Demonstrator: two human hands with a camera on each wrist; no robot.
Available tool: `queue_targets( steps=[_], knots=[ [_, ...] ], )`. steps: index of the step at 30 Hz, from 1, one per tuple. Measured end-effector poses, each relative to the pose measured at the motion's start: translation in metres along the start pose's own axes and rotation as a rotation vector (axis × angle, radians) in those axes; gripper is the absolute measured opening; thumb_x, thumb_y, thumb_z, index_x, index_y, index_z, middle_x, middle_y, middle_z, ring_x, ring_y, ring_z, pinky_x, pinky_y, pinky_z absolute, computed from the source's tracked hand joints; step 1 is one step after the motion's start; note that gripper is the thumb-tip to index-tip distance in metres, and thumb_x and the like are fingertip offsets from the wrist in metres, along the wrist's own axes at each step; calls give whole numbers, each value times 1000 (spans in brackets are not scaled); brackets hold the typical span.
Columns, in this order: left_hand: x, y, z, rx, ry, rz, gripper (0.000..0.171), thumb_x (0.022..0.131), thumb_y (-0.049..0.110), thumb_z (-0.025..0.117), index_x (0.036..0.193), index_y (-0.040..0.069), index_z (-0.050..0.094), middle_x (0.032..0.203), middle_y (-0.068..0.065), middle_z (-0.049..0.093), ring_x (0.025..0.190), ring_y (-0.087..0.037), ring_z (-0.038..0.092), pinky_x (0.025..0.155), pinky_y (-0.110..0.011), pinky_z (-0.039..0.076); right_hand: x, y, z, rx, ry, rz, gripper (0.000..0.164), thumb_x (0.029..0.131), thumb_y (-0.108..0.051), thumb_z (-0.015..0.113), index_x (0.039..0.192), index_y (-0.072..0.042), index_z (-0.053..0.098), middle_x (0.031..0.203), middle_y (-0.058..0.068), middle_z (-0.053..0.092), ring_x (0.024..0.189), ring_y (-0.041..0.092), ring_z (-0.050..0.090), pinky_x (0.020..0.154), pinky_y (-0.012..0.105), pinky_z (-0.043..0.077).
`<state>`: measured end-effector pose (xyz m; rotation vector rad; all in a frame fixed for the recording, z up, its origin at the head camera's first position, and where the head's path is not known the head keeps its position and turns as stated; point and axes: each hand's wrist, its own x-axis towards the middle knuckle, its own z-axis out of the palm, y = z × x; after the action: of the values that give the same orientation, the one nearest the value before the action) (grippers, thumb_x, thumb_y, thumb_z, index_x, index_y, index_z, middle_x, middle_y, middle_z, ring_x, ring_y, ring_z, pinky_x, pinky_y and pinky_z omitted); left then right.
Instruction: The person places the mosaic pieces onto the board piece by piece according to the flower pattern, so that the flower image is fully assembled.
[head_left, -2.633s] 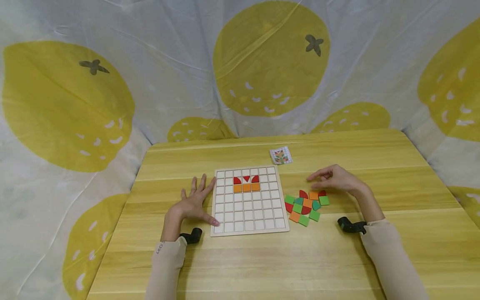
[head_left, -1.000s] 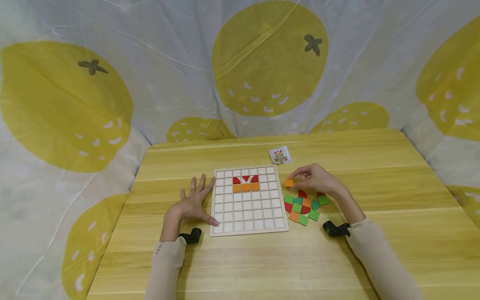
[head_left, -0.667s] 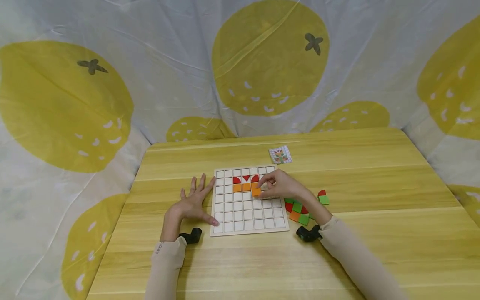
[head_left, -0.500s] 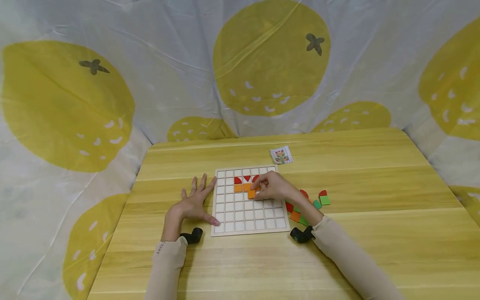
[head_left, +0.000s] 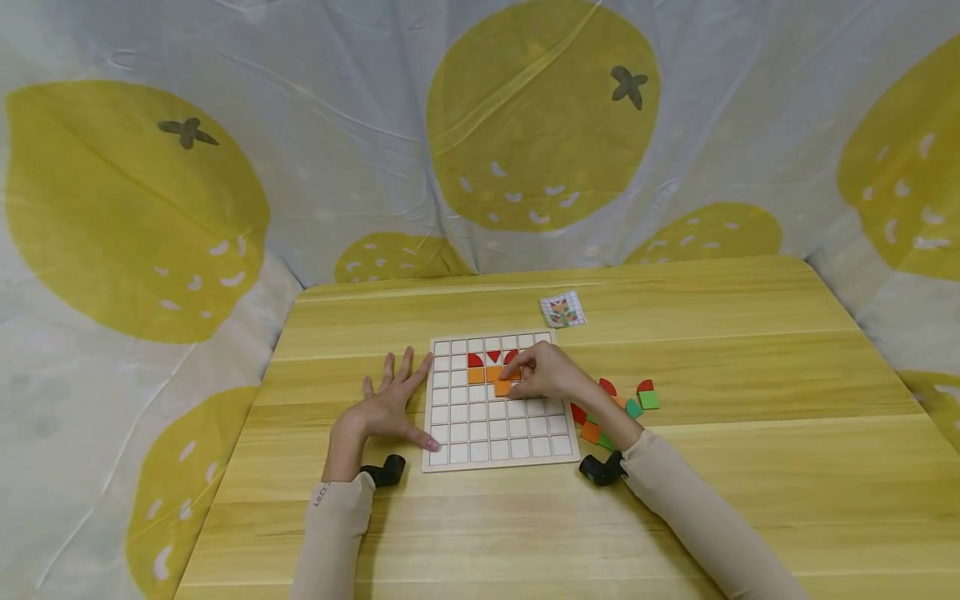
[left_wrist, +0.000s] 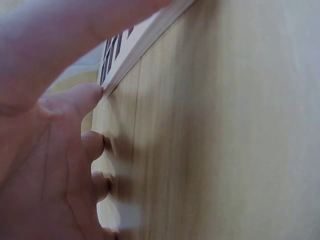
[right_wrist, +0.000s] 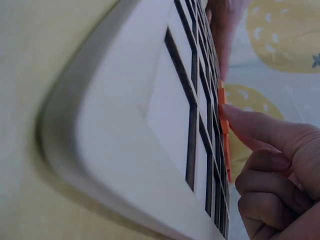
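A wooden grid board (head_left: 498, 450) lies on the table. My right hand (head_left: 551, 373) pinches an orange square tile (head_left: 502, 389) between thumb and finger, low over a cell under the row of orange squares (head_left: 477, 375). Red pieces (head_left: 476, 360) sit in the cells above that row; my right fingers partly cover the rightmost ones. In the right wrist view the thumb meets the edge of the orange tile (right_wrist: 222, 112). My left hand (head_left: 381, 414) is spread at the board's left side, thumb on its near left corner and the other fingers toward its left edge.
Right of the board lies a loose pile of red, orange and green tiles (head_left: 591, 433), partly hidden by my right forearm. A green square (head_left: 649, 400) and a red quarter-circle lie farther right. A small printed pattern card (head_left: 562, 310) sits behind the board.
My right hand has taken an orange square from the loose tiles and carried it left onto the board, under the orange row. My left hand has stayed in place.
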<state>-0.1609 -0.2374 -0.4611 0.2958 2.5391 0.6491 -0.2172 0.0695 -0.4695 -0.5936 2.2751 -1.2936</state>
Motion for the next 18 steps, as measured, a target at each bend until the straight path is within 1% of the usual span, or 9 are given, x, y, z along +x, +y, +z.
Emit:
queue_targets(
  steps=[7,15,18],
  knots=[
    [0,-1,0,0,1,1,147,64,51,96,168,20,-3,171,-18,-25,154,-48,-30,112,-83,-16,4,-1,5,-77,4,-28,18,83,-10,87,100,-7,83,53,-5,39,51,10,32,53,20,30],
    [0,0,0,-5,-1,-1,146,64,51,96,168,20,-3,171,-18,-25,154,-48,-30,112,-83,-16,5,-4,9,-86,14,-30,17,82,-10,87,98,-7,83,56,-5,41,51,10,32,52,20,29],
    [0,0,-1,-4,-2,0,146,64,51,96,168,19,-3,171,-19,-25,154,-48,-30,112,-83,-16,6,-4,10,-89,20,-34,17,82,-10,87,98,-7,84,61,-4,45,53,10,33,54,20,29]
  ],
)
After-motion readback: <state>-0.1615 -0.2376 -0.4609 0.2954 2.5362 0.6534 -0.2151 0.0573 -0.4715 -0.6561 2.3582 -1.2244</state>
